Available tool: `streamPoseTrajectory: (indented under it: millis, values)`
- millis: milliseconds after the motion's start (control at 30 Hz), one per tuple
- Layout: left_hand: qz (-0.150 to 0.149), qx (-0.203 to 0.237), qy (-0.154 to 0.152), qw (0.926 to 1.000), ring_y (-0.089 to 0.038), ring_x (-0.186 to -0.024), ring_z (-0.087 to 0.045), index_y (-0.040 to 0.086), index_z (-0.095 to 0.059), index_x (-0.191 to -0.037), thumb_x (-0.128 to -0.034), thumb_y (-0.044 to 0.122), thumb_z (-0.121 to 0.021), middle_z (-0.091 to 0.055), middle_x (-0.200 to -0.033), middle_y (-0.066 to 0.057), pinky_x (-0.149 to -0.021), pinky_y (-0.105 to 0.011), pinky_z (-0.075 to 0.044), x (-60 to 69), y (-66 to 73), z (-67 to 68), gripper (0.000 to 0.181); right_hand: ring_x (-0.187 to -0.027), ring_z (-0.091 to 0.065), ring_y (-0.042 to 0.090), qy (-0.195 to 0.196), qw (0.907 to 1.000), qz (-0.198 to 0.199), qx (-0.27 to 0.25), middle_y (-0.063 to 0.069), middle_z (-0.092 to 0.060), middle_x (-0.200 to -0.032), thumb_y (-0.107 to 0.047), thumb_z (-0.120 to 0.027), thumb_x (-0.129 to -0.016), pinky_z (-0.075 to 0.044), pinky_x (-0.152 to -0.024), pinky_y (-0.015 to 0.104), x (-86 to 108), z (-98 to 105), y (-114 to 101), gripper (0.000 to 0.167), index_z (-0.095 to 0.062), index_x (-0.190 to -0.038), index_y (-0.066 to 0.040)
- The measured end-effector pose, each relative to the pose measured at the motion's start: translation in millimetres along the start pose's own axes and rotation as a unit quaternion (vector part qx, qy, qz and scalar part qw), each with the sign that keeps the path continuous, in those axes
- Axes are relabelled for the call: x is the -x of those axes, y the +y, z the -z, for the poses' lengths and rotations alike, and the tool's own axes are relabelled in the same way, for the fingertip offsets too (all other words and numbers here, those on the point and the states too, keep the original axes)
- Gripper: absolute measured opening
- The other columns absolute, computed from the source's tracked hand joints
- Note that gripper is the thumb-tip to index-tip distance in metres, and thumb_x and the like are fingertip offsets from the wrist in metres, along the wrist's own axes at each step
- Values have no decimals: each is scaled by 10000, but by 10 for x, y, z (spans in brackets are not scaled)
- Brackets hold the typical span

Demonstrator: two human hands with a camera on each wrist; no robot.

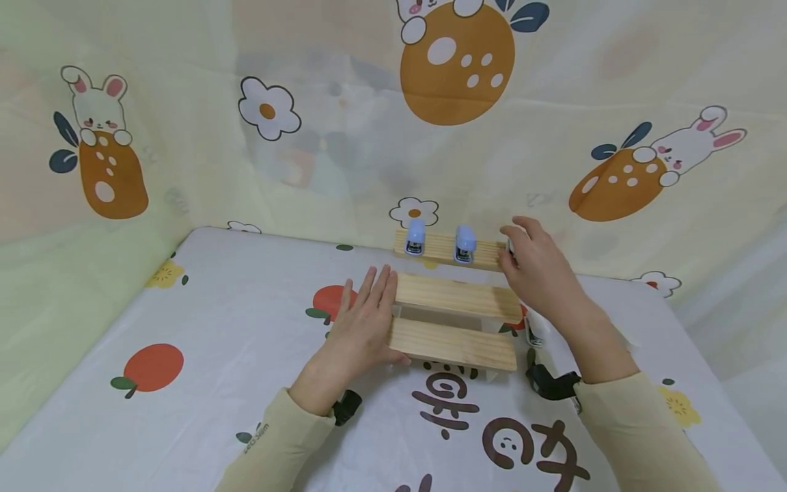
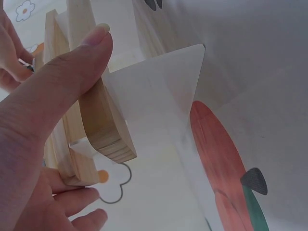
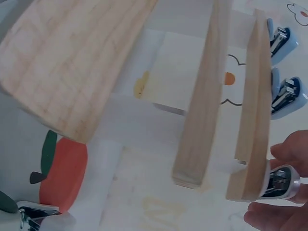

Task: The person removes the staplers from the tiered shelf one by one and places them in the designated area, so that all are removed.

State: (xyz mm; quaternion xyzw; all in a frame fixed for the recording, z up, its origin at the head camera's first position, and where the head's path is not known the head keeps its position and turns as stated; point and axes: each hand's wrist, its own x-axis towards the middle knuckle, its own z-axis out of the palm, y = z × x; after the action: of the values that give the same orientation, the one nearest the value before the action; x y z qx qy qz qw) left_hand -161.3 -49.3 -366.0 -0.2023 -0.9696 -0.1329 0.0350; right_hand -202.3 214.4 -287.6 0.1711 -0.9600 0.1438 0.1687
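A wooden three-step rack with white side supports stands on the table, its front plank [image 1: 453, 344] lowest and its back plank highest. Two light blue mini staplers [image 1: 464, 244] stand on the back plank [image 1: 438, 243]. At that plank's right end, my right hand [image 1: 541, 273] holds a white stapler [image 3: 280, 182] between thumb and fingers; in the head view the hand mostly hides it. My left hand [image 1: 363, 328] rests against the rack's left end, fingers straight. In the left wrist view, its thumb [image 2: 72, 62] lies over the front plank.
Another whitish stapler [image 1: 533, 333] lies on the table right of the rack, near my right wrist. Behind the rack hangs a printed curtain [image 1: 344, 171]. A patterned cloth [image 1: 233, 342] covers the table.
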Motion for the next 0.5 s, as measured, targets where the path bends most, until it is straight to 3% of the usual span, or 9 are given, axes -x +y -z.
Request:
streamPoseTrajectory:
  millis: [500]
  values:
    - [-47, 16, 42, 10000, -308, -1553, -106, 11, -141, -1579, -577, 527, -926, -154, -1666, -132, -1231, -592, -105, 2, -2, -6, 1373, -1131, -572, 509, -46, 10000, 30, -45, 360, -439, -1388, 48, -535, -932, -524, -902, 587, 21, -45, 24, 355, -536, -1266, 169]
